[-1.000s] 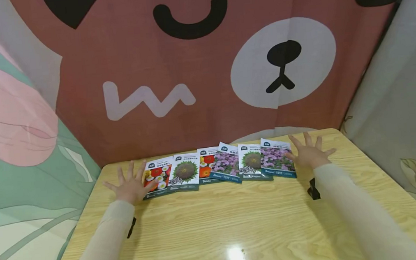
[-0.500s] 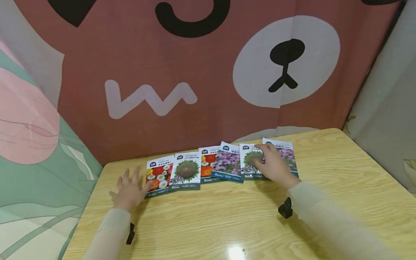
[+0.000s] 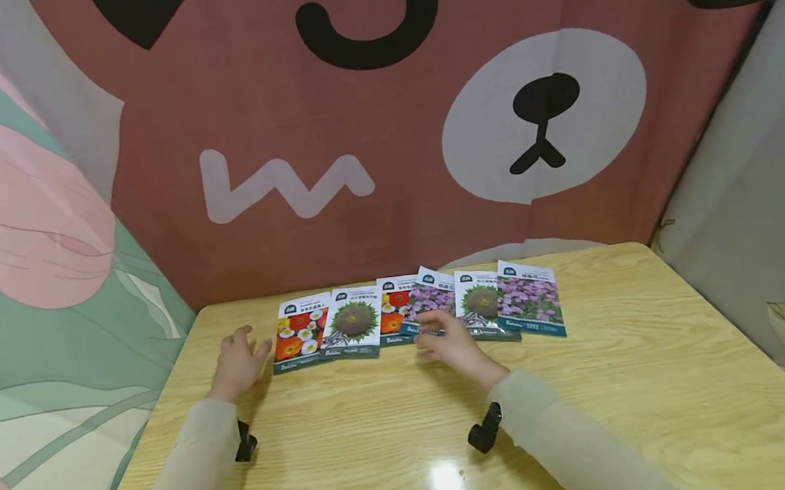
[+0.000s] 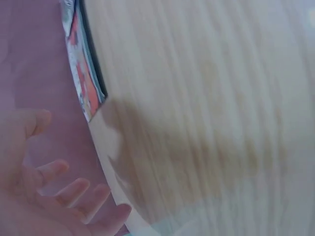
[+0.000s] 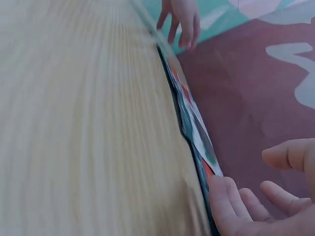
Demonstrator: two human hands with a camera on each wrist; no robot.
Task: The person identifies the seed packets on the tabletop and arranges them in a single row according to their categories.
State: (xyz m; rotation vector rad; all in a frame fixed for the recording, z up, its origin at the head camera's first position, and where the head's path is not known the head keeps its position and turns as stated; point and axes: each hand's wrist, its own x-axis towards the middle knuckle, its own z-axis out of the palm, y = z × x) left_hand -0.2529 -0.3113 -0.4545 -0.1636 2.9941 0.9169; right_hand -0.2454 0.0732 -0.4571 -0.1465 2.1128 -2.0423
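Several flower seed packets lie in an overlapping row along the table's back. At the left end is a red and orange flower packet [image 3: 300, 335], followed by a packet with a spiky green flower head [image 3: 350, 322]. My left hand [image 3: 238, 361] hovers left of the row, fingers loosely bent and holding nothing. My right hand [image 3: 456, 346], fingers loosely curved, covers the lower part of the tilted purple flower packet [image 3: 432, 294]; nothing shows in its grasp. A second red flower packet [image 3: 393, 313] sits just left of it. Further right are another spiky-flower packet [image 3: 479, 300] and another purple one [image 3: 529, 299].
The light wood table [image 3: 354, 443] meets a hanging cloth [image 3: 392, 237] with a bear print right behind the packets. More printed cloth [image 3: 745, 191] hangs on the right side, and a green and pink one [image 3: 43, 338] on the left.
My right hand has swept left from beyond the right end of the row to its middle. The left hand's spread fingers have relaxed and drawn back from the leftmost packet. The packets look nearly unmoved.
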